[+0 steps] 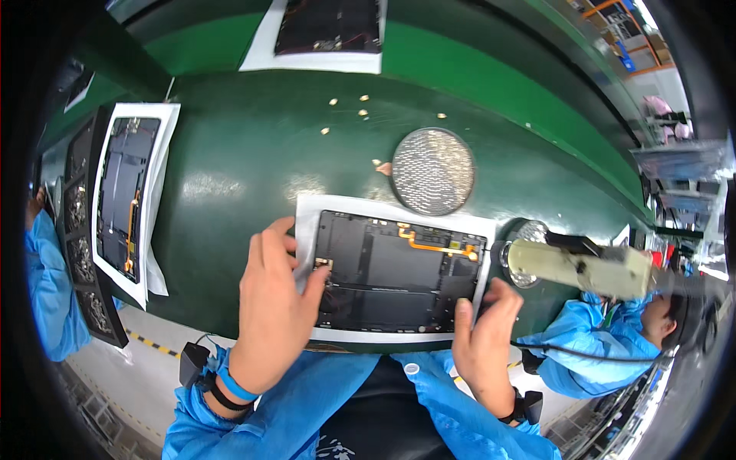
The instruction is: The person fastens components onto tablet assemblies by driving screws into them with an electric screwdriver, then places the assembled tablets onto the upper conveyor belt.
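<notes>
An opened tablet-like device (402,261), black inside with an orange flex cable (437,247) at its upper right, lies on a white sheet (307,222) at the bench's near edge. My left hand (272,307) is at its left edge, fingers apart over the sheet's border. Its thumb tip rests by a small gold-coloured part (323,264) on the device's left side. At the lower right corner is my right hand (488,330), with the thumb up against the edge and the bent fingers spread from it. Neither hand grips anything visibly.
Beyond the device stands a round dish (433,170) of small metallic pieces, with several tiny parts (363,113) scattered nearby. A pale tool or arm (579,268) juts in from the right. Similar devices lie left (123,192) and far (330,27). Co-workers in blue (594,337) flank the bench (230,146).
</notes>
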Available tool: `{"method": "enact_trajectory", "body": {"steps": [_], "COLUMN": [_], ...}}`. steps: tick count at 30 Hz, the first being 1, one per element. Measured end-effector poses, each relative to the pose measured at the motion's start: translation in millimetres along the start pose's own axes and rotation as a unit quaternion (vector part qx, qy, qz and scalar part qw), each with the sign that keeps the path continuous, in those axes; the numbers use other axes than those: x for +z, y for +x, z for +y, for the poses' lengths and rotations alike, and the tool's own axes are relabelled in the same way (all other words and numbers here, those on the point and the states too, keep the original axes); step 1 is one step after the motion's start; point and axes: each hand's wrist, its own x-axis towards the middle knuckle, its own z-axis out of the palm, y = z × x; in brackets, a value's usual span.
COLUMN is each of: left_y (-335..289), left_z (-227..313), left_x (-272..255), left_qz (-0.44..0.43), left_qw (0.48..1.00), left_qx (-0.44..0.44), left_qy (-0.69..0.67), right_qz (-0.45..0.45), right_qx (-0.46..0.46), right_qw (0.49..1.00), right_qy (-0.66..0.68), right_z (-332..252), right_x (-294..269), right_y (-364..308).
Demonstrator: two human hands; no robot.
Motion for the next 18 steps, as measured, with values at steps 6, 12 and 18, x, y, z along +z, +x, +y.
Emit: {"method": "enact_trajectory", "body": {"steps": [6, 12, 18], "left_y": [-1, 8, 55], "left_z": [-15, -5, 21], "left_x": [3, -28, -67], "left_qz": [0.007, -0.005, 0.437], "left_qw": [1.000, 0.992, 0.874], "left_qx": [0.000, -0.014, 0.211], "left_qy": [0.007, -0.128, 0.029], "right_qz": [0.046, 0.108, 0.202], "right_qx": [0.045, -0.010, -0.097], "right_qw": [0.987, 0.946, 0.891], "right_qy": [0.145, 0.306, 0.395], "right_z": [14, 5, -108], "right_x": [10, -11, -14], "right_y": [9, 11, 174]}}
